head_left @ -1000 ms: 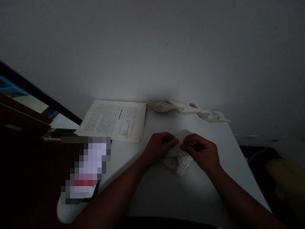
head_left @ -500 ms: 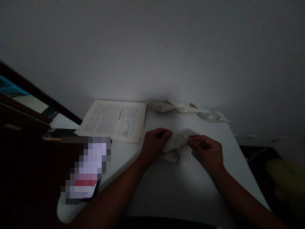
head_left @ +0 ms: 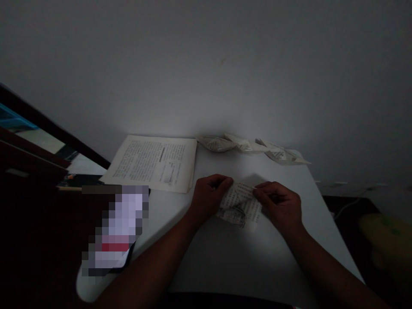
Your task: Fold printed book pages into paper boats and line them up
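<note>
A folded sheet of printed paper (head_left: 240, 204) is held up over the white table, with creases across it and a dark picture printed low on its left part. My left hand (head_left: 210, 195) pinches its upper left edge between thumb and fingers. At the upper right corner, my right hand (head_left: 280, 201) grips the same paper, its thumb and index finger closed. Beyond my hands, three folded paper boats (head_left: 217, 143) made of printed paper stand in a row at the table's back edge.
A stack of printed pages (head_left: 151, 163) lies at the back left. Near the left edge is a phone (head_left: 124, 231), its lit screen blurred out. The white table (head_left: 206, 266) meets a grey wall (head_left: 206, 77); a dark slanted rail (head_left: 54, 124) stands left.
The paper between my hands has opened out a little, its lower edge reaching slightly lower. Both hands keep nearly the same place and hold.
</note>
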